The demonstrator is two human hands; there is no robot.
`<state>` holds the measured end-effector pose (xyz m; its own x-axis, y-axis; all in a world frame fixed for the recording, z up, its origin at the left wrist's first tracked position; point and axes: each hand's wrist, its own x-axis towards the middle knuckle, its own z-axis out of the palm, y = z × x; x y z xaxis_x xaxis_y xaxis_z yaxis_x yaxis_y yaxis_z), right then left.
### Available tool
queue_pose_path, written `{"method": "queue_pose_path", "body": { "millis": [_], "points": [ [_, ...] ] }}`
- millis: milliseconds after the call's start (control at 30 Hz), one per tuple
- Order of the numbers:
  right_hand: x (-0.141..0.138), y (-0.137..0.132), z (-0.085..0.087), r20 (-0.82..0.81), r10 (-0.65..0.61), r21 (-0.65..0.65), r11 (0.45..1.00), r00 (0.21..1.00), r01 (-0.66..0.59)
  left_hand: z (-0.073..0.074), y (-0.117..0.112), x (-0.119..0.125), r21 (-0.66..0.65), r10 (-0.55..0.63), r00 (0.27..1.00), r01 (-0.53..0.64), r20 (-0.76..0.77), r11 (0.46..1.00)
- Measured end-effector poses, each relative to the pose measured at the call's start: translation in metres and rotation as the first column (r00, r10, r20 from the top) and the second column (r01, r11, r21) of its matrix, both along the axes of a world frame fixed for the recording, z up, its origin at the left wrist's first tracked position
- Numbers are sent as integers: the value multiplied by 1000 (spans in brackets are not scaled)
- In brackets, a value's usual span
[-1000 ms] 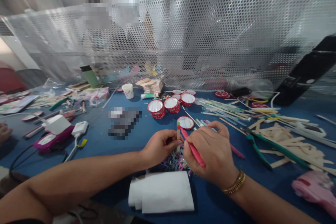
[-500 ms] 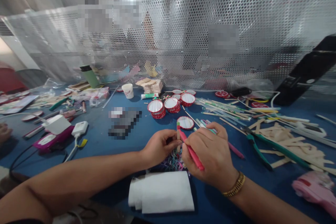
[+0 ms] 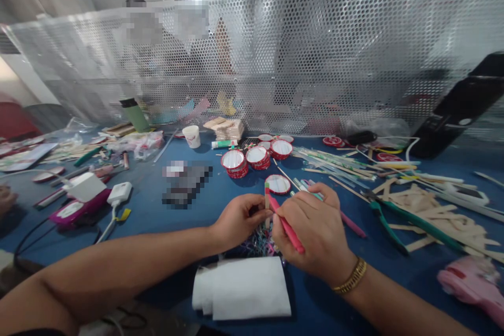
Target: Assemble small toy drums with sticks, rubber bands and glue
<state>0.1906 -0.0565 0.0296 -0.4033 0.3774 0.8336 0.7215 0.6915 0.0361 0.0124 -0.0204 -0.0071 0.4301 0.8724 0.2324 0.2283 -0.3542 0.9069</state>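
Pink pen [image 3: 286,226] gripped in right hand [image 3: 315,232], left hand [image 3: 238,219] pinching the stick [image 3: 268,200], so one wobble could smear it.

Lower end of wooden stick [image 3: 268,192] hidden inside left hand [image 3: 240,220]. Pink pen [image 3: 290,232] part-covered by the fingers of right hand [image 3: 315,233]. Pixelated patch [image 3: 185,184] on the table: unreadable. Pink object [image 3: 472,281] cut off by the right edge, possibly a tool.

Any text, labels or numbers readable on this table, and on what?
Nothing can be read.
White cup: red print, too small.
Red-rimmed lids: markings too blurred.
Tube: label too small.
Stick in left hand: coloured bands, no letters visible.
Pink pen in right hand: no print seen.
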Motion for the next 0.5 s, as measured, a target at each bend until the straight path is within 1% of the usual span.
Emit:
{"method": "queue_pose_path", "body": {
  "millis": [100, 300, 500],
  "points": [
    [1, 0, 1, -21, -18, 7, 1000, 1000, 18, 1, 0, 0, 2, -5, 1000, 5, -2, 1000],
    [0, -1, 0, -7, 18, -6, 1000, 1000, -18, -2, 1, -1, 26, 5, 1000, -5, -14, 1000],
    [1, 0, 1, -25, -9, -11, 1000, 1000, 9, -4, 2, -1, -2, 0, 1000, 0, -8, 1000]
  ]
}}
